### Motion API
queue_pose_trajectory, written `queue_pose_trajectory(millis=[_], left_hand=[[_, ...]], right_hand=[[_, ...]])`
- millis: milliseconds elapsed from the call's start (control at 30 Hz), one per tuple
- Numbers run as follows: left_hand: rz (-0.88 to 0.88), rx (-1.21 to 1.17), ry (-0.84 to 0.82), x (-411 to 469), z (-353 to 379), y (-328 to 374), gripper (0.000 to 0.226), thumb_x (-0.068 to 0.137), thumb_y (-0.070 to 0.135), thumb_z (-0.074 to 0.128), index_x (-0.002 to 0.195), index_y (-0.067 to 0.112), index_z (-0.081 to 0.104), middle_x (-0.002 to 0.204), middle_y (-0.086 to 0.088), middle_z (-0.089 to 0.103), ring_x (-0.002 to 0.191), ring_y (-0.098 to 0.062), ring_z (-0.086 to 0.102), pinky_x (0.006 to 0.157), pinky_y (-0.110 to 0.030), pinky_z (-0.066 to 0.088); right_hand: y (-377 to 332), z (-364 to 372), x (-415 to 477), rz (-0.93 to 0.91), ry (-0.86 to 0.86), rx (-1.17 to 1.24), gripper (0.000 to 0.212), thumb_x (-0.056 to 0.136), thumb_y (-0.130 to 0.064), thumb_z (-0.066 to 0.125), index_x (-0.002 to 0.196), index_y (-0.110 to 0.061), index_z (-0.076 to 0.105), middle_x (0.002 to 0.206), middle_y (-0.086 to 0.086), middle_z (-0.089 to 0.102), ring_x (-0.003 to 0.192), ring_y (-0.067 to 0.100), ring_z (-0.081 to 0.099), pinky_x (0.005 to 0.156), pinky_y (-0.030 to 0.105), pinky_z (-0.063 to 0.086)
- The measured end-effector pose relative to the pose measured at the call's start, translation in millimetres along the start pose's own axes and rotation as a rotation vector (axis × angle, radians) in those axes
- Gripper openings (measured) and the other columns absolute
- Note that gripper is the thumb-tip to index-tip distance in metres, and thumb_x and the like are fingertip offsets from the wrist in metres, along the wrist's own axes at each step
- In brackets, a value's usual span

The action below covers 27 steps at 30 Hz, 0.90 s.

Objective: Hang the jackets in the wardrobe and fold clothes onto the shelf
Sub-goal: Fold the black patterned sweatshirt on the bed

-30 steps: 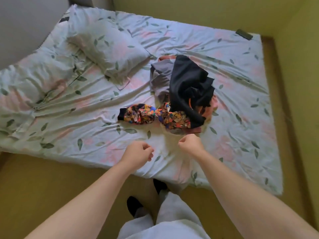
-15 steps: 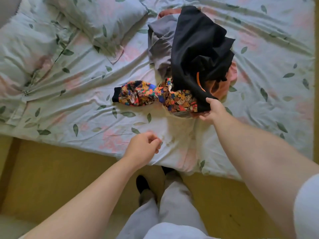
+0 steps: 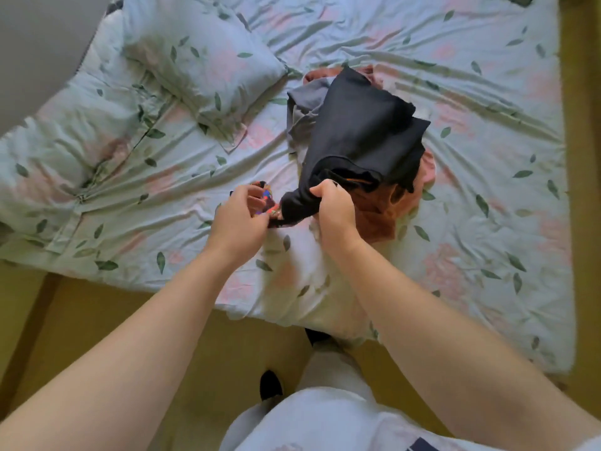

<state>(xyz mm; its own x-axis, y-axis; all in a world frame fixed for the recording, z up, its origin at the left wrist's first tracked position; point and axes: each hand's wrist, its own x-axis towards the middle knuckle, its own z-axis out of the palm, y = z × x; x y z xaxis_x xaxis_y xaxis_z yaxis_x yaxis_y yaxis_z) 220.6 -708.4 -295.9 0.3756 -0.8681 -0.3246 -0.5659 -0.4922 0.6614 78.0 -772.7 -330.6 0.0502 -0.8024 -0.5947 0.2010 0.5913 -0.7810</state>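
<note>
A person stands at the edge of a bed (image 3: 455, 222) spread with a leaf-and-flower sheet, both bare arms reaching over a small heap of clothes lying near the middle of the mattress. The right hand (image 3: 335, 209) has its fingers curled tightly round the near end of a black garment (image 3: 361, 131), which lies on top of the heap. The left hand (image 3: 240, 219), just beside it, pinches a bright patterned garment (image 3: 266, 194) between curled fingers and thumb; most of that cloth is hidden behind the hand. A rust-coloured garment (image 3: 380, 209) lies under the black one, close to the right hand, and a grey garment (image 3: 302, 105) shows at the heap's far left. A matching pillow (image 3: 201, 66) lies to the left of the clothes. The person's pale trousers (image 3: 325, 418) and one dark foot (image 3: 270, 384) show below, on a yellow floor (image 3: 97, 320).
</note>
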Motion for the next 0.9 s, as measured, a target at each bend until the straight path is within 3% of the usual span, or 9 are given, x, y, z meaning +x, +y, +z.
queue_pose_trajectory(millis=[100,200,367,433,567,700,733,800,900], left_hand=[[0.184,0.115,0.064,3.4,-26.5,15.7,0.049,0.084,0.001,0.063,0.13,0.016,0.055,0.123,0.004,0.063,0.113,-0.01,0.058,0.089,-0.01,0.035],[0.275,0.122,-0.018,-3.4,-36.2,23.9,0.067,0.076,-0.012,0.051,0.137,0.016,0.054,0.137,0.002,0.058,0.128,-0.01,0.051,0.102,-0.016,0.033],[0.385,0.066,-0.165,-15.2,-32.7,26.7,0.056,0.078,-0.012,0.044,0.118,0.02,0.064,0.11,0.004,0.07,0.103,-0.011,0.064,0.095,-0.025,0.05],[0.469,0.139,-0.244,-15.5,-25.9,28.3,0.04,0.085,-0.004,0.052,0.112,0.021,0.066,0.1,0.009,0.073,0.092,-0.009,0.064,0.091,-0.027,0.052],[0.668,0.408,-0.671,-15.4,5.9,32.7,0.039,0.084,0.0,0.061,0.112,0.025,0.068,0.1,0.014,0.073,0.091,-0.004,0.065,0.091,-0.03,0.054],[0.779,0.706,-1.13,-32.2,42.8,27.2,0.046,0.088,0.003,0.058,0.125,0.029,0.068,0.1,0.024,0.061,0.082,0.011,0.055,0.068,0.0,0.041],[0.836,0.771,-1.219,-38.3,54.6,22.0,0.046,0.091,0.009,0.058,0.128,0.034,0.066,0.111,0.02,0.061,0.094,0.006,0.057,0.076,-0.004,0.041],[0.955,0.995,-1.286,-48.6,82.7,5.9,0.045,0.094,0.028,0.055,0.134,0.048,0.053,0.145,0.012,0.046,0.124,-0.019,0.045,0.1,-0.034,0.041],[1.059,1.34,-1.163,-67.5,111.6,-10.9,0.048,0.095,0.035,0.057,0.14,0.048,0.045,0.136,0.006,0.033,0.121,-0.028,0.031,0.097,-0.053,0.042]], right_hand=[[-13.2,8.6,-41.5,0.052,-0.148,0.101,0.013,0.063,-0.016,0.055,0.074,-0.016,0.047,0.083,0.004,0.041,0.082,0.026,0.038,0.074,0.04,0.034],[-12.6,14.2,-73.6,0.015,-0.196,-0.084,0.023,0.057,-0.019,0.055,0.054,-0.027,0.033,0.069,-0.001,0.028,0.076,0.023,0.027,0.071,0.04,0.023],[-0.7,12.9,-120.7,-0.021,-0.419,-0.277,0.022,0.054,-0.021,0.059,0.058,-0.007,0.042,0.069,0.007,0.033,0.07,0.022,0.028,0.062,0.035,0.021],[7.0,10.2,-140.4,-0.005,-0.458,-0.403,0.023,0.062,-0.019,0.062,0.053,-0.014,0.041,0.064,0.006,0.035,0.065,0.021,0.03,0.06,0.035,0.021],[30.4,4.3,-171.2,0.04,-0.396,-0.533,0.04,0.085,-0.001,0.059,0.055,-0.018,0.039,0.046,-0.016,0.033,0.044,0.002,0.029,0.043,0.016,0.023],[46.3,-9.2,-194.3,0.04,-0.34,-0.742,0.033,0.081,-0.012,0.062,0.053,-0.013,0.043,0.047,-0.007,0.036,0.044,0.009,0.035,0.045,0.023,0.028],[48.4,-14.0,-201.4,0.043,-0.352,-0.808,0.03,0.079,-0.016,0.063,0.055,-0.012,0.046,0.048,-0.004,0.039,0.045,0.011,0.039,0.046,0.024,0.031],[50.9,-21.6,-216.0,0.054,-0.395,-0.931,0.027,0.077,-0.025,0.064,0.057,-0.012,0.051,0.049,-0.003,0.046,0.047,0.014,0.046,0.047,0.029,0.037],[54.5,-27.2,-235.8,0.069,-0.426,-1.021,0.029,0.078,-0.028,0.064,0.056,-0.014,0.052,0.051,0.0,0.05,0.05,0.016,0.047,0.05,0.034,0.038]])
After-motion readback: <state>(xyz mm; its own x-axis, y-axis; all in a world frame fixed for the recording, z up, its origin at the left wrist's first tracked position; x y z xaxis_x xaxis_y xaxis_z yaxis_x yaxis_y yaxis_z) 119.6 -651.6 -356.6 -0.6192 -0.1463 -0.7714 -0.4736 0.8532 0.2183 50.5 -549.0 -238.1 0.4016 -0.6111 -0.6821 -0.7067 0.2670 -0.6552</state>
